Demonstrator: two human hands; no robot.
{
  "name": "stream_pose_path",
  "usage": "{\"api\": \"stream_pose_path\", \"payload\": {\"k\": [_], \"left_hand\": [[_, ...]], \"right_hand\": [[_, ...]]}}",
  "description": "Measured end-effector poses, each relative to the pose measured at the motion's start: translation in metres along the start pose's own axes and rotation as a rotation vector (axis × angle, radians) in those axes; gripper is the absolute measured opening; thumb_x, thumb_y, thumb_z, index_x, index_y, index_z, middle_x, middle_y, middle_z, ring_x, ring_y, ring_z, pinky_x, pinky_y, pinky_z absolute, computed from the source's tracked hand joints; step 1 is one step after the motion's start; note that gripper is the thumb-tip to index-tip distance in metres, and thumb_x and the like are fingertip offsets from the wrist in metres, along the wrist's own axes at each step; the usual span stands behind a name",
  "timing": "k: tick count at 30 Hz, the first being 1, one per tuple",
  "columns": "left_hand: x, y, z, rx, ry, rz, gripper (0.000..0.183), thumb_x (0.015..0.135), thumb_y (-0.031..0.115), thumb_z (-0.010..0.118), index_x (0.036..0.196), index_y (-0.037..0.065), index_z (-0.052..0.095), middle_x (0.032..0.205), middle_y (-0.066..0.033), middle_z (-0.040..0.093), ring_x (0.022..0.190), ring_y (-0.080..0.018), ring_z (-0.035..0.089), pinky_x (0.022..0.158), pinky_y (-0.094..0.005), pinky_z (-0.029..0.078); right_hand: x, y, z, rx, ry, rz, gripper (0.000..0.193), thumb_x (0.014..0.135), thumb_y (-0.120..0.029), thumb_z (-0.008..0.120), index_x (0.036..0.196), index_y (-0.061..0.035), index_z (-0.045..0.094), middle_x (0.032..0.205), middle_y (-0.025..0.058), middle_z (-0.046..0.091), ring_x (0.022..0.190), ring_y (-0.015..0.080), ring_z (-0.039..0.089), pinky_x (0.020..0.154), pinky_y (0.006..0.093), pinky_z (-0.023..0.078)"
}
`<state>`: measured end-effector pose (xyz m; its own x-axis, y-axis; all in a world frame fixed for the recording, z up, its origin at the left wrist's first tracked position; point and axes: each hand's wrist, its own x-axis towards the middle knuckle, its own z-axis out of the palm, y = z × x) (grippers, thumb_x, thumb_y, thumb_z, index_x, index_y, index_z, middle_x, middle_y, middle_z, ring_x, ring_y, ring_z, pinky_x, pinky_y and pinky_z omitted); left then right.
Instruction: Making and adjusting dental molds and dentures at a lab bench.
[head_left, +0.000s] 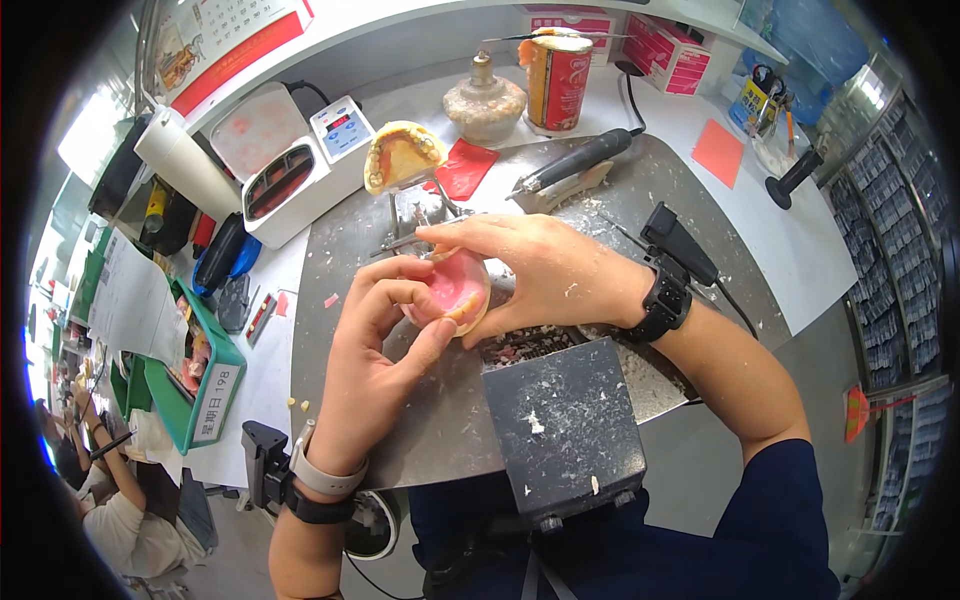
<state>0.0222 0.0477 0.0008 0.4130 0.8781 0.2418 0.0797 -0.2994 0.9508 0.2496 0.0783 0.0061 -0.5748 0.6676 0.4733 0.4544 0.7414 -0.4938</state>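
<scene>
Between my two hands is a dental cast with a pink denture base and a row of yellowish teeth on its edge. My left hand grips its left side, with bent fingers on the pink surface and the thumb on the near edge. My right hand curls round the far and right sides, the thumb at the near right. Just beyond stands a metal articulator holding a yellowish cast with teeth. A red wax sheet lies beside it.
A dark box with white shavings sits at the near edge. A handpiece rests on its stand at the back. Nearby are a glass burner, a red can, a white heater and a green tray.
</scene>
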Motion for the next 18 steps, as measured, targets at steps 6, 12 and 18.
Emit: {"api": "stream_pose_path", "payload": {"k": [6, 12, 18], "left_hand": [[0.0005, 0.0021, 0.0007, 0.041, 0.014, -0.012, 0.014, 0.089, 0.007, 0.07, 0.099, 0.002, 0.062, 0.129, -0.0099, 0.049, 0.122, -0.0179, 0.053, 0.106, -0.0347, 0.043], [0.0035, -0.002, -0.0041, 0.138, -0.009, 0.055, 0.016, 0.086, 0.009, 0.073, 0.096, 0.004, 0.062, 0.125, -0.0089, 0.054, 0.119, -0.0198, 0.053, 0.103, -0.0345, 0.041], [0.0045, -0.0021, -0.0052, 0.178, -0.01, 0.053, 0.017, 0.084, 0.009, 0.073, 0.096, 0.004, 0.062, 0.124, -0.0089, 0.055, 0.118, -0.0207, 0.054, 0.102, -0.0347, 0.041]], "right_hand": [[0.0003, 0.0026, 0.0019, 0.008, 0.015, -0.022, 0.08, 0.067, -0.028, 0.086, 0.135, -0.0014, 0.055, 0.117, 0.0184, 0.066, 0.107, 0.0331, 0.065, 0.093, 0.0406, 0.051], [-0.0008, 0.0022, 0.0019, 0.024, 0.029, -0.02, 0.079, 0.067, -0.028, 0.086, 0.135, -0.0015, 0.056, 0.116, 0.0182, 0.067, 0.104, 0.0335, 0.066, 0.092, 0.0401, 0.052], [-0.0005, 0.0056, 0.0021, 0.034, 0.022, -0.021, 0.08, 0.066, -0.028, 0.087, 0.135, -0.0023, 0.056, 0.116, 0.0183, 0.066, 0.107, 0.033, 0.065, 0.093, 0.0403, 0.051]]}}
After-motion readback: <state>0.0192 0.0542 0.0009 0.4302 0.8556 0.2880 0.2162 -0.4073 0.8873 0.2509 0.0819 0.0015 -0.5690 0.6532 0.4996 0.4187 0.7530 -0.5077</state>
